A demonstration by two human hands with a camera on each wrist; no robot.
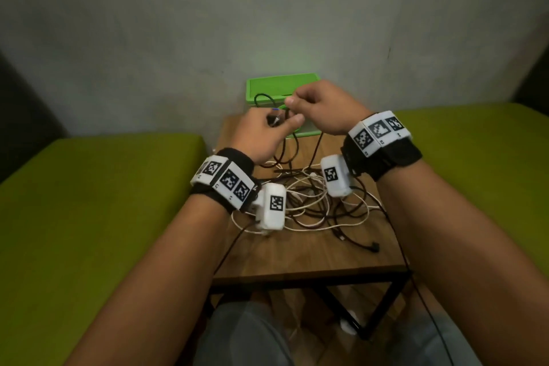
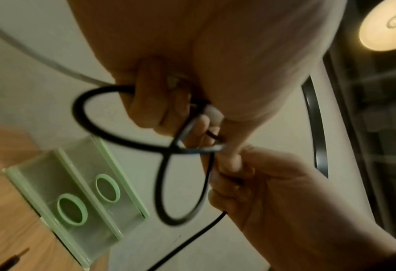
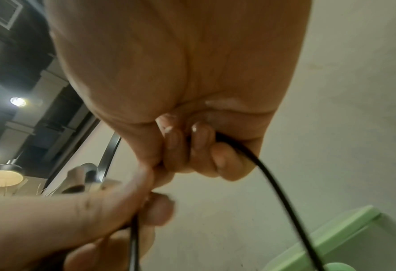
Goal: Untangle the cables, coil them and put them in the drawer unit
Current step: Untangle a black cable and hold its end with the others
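Both hands are raised in front of the green drawer unit [image 1: 282, 82] at the back of the small wooden table [image 1: 312, 255]. My left hand [image 1: 267, 131] grips loops of a black cable [image 2: 92, 126], its fingers [image 2: 150, 102] curled round them. My right hand [image 1: 315, 104] pinches the same black cable [image 3: 275, 185] just right of the left hand; the cable runs out of its curled fingers [image 3: 199, 144]. The drawer unit [image 2: 76, 199] shows two closed drawers with round pulls. A tangle of white and dark cables [image 1: 320, 205] lies on the table below the wrists.
Green cushioned benches [image 1: 74, 202] flank the table on both sides. A grey wall [image 1: 267, 24] stands right behind the drawer unit. A loose black cable end [image 1: 375, 246] lies near the table's front right. My knees are under the table's front edge.
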